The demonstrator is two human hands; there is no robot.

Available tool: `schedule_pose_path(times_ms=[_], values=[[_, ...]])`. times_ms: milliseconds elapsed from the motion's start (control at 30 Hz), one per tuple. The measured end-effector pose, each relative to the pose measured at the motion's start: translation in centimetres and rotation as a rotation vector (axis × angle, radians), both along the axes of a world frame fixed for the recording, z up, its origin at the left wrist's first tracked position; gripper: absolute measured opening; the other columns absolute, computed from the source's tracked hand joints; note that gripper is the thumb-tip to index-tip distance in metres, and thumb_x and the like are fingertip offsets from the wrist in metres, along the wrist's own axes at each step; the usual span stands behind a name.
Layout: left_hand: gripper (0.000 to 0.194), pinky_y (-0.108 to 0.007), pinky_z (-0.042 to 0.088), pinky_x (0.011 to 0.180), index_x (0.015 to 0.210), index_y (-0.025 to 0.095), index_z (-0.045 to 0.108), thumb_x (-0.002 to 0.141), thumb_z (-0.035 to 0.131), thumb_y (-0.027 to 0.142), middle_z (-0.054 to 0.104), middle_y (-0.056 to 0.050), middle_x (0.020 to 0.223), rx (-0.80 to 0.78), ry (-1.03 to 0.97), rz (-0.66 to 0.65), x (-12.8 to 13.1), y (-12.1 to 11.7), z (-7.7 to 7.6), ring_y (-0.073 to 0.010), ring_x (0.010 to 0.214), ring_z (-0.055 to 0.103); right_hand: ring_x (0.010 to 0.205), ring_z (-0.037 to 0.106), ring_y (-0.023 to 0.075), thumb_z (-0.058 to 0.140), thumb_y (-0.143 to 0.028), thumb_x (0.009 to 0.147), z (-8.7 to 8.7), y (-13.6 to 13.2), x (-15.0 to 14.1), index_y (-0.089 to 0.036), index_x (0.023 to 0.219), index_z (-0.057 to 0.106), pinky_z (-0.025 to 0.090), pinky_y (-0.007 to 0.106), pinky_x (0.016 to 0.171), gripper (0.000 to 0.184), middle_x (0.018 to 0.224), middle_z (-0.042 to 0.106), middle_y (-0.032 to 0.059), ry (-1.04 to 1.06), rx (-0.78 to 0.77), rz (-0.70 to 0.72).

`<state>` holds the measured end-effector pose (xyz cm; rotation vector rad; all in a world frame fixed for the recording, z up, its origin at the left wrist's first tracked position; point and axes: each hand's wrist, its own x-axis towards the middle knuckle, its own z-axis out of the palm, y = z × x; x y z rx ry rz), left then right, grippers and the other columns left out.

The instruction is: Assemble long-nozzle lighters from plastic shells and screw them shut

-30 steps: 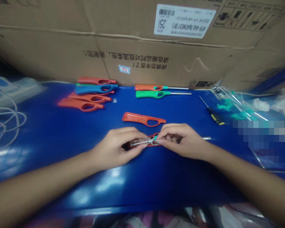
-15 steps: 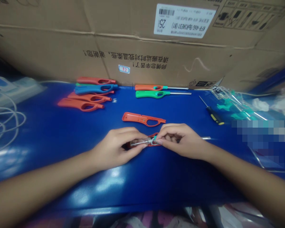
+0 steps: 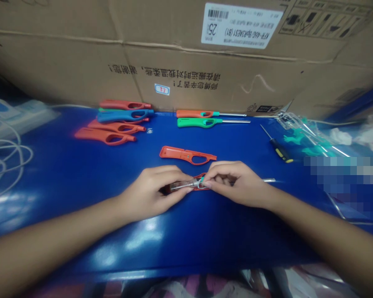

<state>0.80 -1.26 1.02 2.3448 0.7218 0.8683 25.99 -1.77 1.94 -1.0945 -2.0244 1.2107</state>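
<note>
Hardly any movement since the earlier frame: both hands keep their positions, and the whole scene sits very slightly higher in the view. Clear fuel tank [image 3: 182,185] lies at mid-width of the blue worktop [image 3: 174,240], between its near and far edges, beside the lower orange half-shell [image 3: 202,188]; whether seated in it, cannot tell. Left hand [image 3: 152,192] pinches the tank between thumb and fingers. Right hand [image 3: 236,184] has thumb and index fingertips pressed together at the turquoise piece [image 3: 202,180] and white loop [image 3: 200,185]; which one is gripped is hidden. Metal tube [image 3: 270,180] projects right of this hand. Upper orange half-shell [image 3: 188,155] lies just beyond the hands. Toward the far edge: orange lighter [image 3: 189,114] and green lighter [image 3: 191,122], side by side; to their left, small springs [image 3: 149,130] and a group of handle casings [image 3: 107,135]. Screwdriver [image 3: 281,150] lies right of the lighters, near bagged parts [image 3: 301,136] at the far right corner. White cable [image 3: 18,155] coils along the left edge. Cardboard box [image 3: 161,54] stands behind the far edge.
</note>
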Motion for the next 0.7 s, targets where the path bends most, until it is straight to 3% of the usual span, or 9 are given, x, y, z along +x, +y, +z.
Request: schedule_pose_path(times_ms=[700], values=[[0.02,-0.021,0.051,0.067,0.112,0.014,0.074,0.093,0.068,0.017,0.074,-0.006,0.091,-0.009,-0.024,-0.031,0.03,0.11,-0.23,-0.0111,0.074,0.065,0.052,0.039,0.0046,0.066,-0.027,0.091,-0.09,-0.04,-0.17,-0.013,0.084,0.073,0.029,0.02,0.045,0.018,0.073,0.059,0.0002,0.024,0.041,0.006]])
